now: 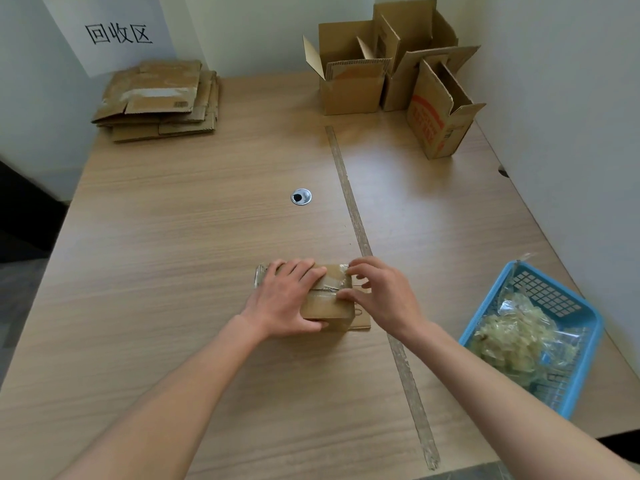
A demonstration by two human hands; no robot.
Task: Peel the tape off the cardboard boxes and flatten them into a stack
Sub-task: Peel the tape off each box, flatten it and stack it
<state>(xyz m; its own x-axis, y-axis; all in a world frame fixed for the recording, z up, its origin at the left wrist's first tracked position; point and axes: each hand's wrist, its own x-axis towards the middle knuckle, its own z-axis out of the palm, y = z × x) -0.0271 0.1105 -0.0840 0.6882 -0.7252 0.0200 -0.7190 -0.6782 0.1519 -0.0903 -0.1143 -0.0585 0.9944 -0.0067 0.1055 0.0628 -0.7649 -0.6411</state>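
A small taped cardboard box stands on the wooden table in front of me. My left hand lies flat over its left side and top and holds it down. At the box's right end, the fingertips of my right hand pinch the clear tape. A stack of flattened boxes lies at the table's far left corner. Three open boxes stand at the far right.
A blue plastic basket holding crumpled peeled tape sits at the right edge. A long tape strip runs across the table top. A round metal cable hole is in the middle. A paper sign hangs on the far wall.
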